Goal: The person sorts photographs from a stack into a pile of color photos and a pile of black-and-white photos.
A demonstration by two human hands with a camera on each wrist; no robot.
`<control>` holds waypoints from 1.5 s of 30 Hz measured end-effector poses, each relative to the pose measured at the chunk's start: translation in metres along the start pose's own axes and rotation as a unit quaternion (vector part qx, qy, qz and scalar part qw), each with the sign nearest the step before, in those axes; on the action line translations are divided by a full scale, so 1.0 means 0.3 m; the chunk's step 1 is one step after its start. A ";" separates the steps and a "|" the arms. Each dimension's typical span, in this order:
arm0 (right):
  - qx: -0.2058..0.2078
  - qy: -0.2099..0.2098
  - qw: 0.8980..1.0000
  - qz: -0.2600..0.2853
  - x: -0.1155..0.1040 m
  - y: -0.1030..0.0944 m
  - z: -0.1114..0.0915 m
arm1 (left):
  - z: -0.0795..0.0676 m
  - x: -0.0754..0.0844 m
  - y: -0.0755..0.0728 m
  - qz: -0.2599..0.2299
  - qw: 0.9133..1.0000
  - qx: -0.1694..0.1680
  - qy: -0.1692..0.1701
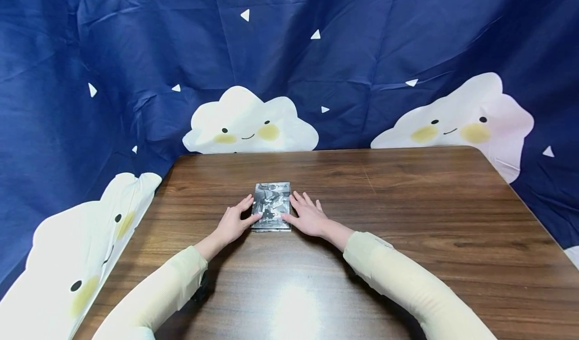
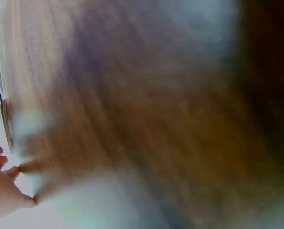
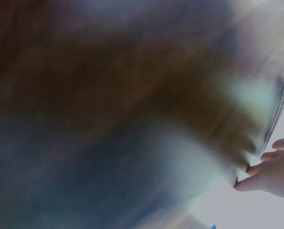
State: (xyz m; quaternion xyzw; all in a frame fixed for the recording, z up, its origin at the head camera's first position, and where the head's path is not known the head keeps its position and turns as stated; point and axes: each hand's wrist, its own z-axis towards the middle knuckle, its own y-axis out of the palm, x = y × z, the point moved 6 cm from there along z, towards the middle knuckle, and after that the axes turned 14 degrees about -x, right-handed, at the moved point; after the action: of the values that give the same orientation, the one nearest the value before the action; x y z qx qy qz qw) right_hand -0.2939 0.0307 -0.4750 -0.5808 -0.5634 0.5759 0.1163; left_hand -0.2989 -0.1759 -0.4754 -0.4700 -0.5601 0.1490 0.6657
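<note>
A small rectangular stack (image 1: 272,199) with a glossy black-and-white picture on top lies flat on the wooden table. Along its left edge are the fingertips of my left hand (image 1: 233,223), with the thumb reaching over the lower left part. On the opposite side my right hand (image 1: 309,219) touches the right edge, fingers straight and spread, thumb tip over the lower right part. Both wrist views catch only the stack's thin layered side, next to the left hand (image 2: 5,191) and the right hand (image 3: 273,171). Most of each wrist view is blurred tabletop.
The brown wood-grain table (image 1: 407,194) reaches back to a dark blue curtain (image 1: 289,38) printed with white smiling clouds and small triangles. Bright glare (image 1: 296,310) lies on the tabletop near the front. Pale yellow sleeves (image 1: 402,279) cover both forearms.
</note>
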 end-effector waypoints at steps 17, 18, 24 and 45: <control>0.168 -0.051 0.977 0.120 -0.030 -0.074 -0.011 | -0.014 0.043 -0.042 -0.118 0.986 0.115 0.004; 0.174 -0.053 0.974 0.132 -0.028 -0.077 -0.012 | -0.013 0.048 -0.042 -0.123 0.985 0.121 0.003; 0.196 -0.062 0.963 0.173 -0.015 -0.096 -0.023 | 0.007 0.081 -0.043 -0.185 0.971 0.149 0.004; 0.221 -0.083 0.958 0.164 0.180 -0.211 -0.117 | 0.196 0.258 0.034 -0.188 0.973 0.118 0.054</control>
State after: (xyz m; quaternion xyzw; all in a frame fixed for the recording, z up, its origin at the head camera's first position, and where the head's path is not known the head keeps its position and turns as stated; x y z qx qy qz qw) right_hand -0.3147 0.1127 -0.4436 -0.5750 -0.3273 0.7434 0.0984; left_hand -0.3222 -0.0877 -0.4408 -0.2814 -0.5799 0.0607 0.7621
